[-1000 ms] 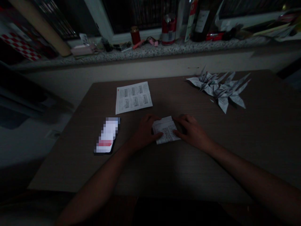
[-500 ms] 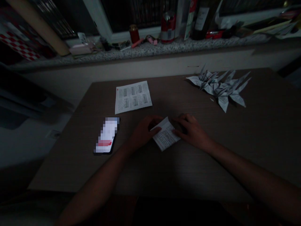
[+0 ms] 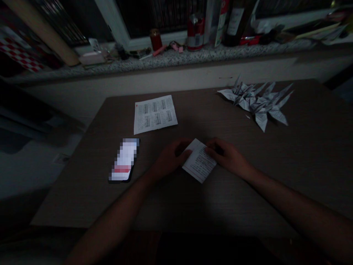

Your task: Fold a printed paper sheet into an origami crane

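Note:
A small folded square of printed paper (image 3: 200, 162) is held between my two hands over the middle of the table, one corner pointing toward me. My left hand (image 3: 176, 154) pinches its left edge, the thumb on top and the fingers curled behind. On the opposite side, my right hand (image 3: 224, 154) grips the upper right edge with its thumb over the print. The fingertips under the paper are hidden, and the scene is dim.
A flat printed sheet (image 3: 156, 114) lies behind my left hand. Nearer the left edge is a lit phone (image 3: 124, 160). Several folded paper cranes (image 3: 259, 101) sit clustered at the back right of the table (image 3: 171, 206). A can (image 3: 195, 32) and bottles stand on the granite sill.
The folded paper has turned over or been refolded, showing a different printed face, and has shifted slightly right. My right hand now closes more firmly on its edge.

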`<state>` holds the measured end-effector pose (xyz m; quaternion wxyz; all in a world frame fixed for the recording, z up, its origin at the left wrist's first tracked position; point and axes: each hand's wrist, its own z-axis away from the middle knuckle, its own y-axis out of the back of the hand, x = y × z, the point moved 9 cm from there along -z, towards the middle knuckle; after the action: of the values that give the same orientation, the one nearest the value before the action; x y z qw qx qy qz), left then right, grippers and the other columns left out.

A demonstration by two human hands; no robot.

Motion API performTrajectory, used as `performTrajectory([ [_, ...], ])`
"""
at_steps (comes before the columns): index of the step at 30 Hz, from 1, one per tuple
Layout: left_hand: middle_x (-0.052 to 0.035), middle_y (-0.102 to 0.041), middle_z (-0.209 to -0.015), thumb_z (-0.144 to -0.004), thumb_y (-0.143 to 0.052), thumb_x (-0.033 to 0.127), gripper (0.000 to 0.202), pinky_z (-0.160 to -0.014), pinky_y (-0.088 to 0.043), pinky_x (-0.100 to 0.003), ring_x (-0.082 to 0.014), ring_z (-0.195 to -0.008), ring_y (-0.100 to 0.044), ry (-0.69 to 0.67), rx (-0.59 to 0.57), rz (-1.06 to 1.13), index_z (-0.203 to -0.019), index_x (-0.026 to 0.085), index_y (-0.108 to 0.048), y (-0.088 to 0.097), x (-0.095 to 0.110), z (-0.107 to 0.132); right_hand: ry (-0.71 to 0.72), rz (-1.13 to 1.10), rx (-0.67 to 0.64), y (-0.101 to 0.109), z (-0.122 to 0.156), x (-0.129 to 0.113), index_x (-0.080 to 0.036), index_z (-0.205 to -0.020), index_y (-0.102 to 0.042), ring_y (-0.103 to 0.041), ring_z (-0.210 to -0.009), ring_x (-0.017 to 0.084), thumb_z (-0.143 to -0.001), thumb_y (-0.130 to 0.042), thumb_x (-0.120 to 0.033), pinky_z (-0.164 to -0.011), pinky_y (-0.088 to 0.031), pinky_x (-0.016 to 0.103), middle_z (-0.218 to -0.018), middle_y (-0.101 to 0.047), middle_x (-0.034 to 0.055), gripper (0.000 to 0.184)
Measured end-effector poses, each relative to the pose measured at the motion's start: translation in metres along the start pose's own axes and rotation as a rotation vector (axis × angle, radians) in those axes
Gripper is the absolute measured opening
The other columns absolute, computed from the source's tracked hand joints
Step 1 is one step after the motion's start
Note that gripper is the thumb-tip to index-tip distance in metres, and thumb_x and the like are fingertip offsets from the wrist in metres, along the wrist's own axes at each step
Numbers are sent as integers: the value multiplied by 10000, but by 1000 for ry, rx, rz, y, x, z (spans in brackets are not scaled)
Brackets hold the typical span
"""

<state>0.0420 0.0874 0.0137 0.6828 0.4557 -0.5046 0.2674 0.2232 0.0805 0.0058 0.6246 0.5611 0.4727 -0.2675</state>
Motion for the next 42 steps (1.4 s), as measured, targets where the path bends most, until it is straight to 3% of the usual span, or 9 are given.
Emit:
performTrajectory([
  [3,-68,-727,-1254,-995,-606,402,354,-972,-576,-400,-249,-1118,-710,6,3,-70,-1302,230,-645,-4,2,2,-16,-31,22,0,1,-2,-241,-967,-645,-668,-739,193,-958,-614,-388,-657,-527,325,-815,-706,16,151],
  [7,-56,-742,-1222,-942,-689,416,378,-966,-574,-400,-259,-1091,-716,14,-15,-112,-1271,229,-672,-8,2,2,-21,-38,51,2,2,-2,-242,-934,-656,-662,-719,190,-938,-643,-408,-624,-518,316,-789,-701,16,167],
  [17,-62,-784,-1107,-943,-684,397,313,-800,-605,-346,-240,-968,-757,116,-72,31,-1197,216,-711,-19,-7,3,-60,-42,47,3,3,-3,-233,-867,-664,-610,-631,169,-930,-657,-457,-552,-461,296,-705,-663,3,232],
  [22,-65,-778,-1161,-966,-654,382,299,-820,-611,-347,-238,-1002,-756,112,-83,55,-1213,223,-711,-20,-6,3,-60,-56,54,5,2,-4,-238,-863,-668,-619,-627,176,-922,-654,-459,-551,-478,300,-701,-674,6,230],
  [27,-74,-765,-1214,-975,-644,394,328,-830,-619,-361,-250,-1025,-757,106,-75,138,-1250,223,-695,-20,-7,4,-56,-102,-11,2,0,-6,-247,-935,-711,-698,-744,213,-941,-629,-461,-652,-542,341,-833,-751,27,228],
  [31,-79,-771,-1189,-982,-632,376,314,-844,-612,-358,-242,-1013,-759,88,-121,187,-1238,206,-694,-26,-5,5,-70,-61,5,4,1,-5,-240,-854,-695,-660,-672,193,-941,-626,-437,-595,-498,315,-747,-716,12,226],
  [37,-74,-787,-1075,-957,-664,445,304,-868,-599,-370,-242,-982,-757,83,25,106,-1117,191,-709,-12,-7,2,-47,-24,0,3,3,-8,-236,-842,-698,-655,-679,191,-930,-640,-426,-611,-493,316,-759,-719,11,218],
  [42,-61,-794,-1044,-947,-675,415,269,-849,-601,-360,-230,-947,-760,102,63,102,-1091,192,-714,-10,-10,3,-54,-20,-9,1,4,-8,-231,-825,-697,-656,-680,191,-929,-646,-422,-603,-492,309,-755,-717,18,224],
])
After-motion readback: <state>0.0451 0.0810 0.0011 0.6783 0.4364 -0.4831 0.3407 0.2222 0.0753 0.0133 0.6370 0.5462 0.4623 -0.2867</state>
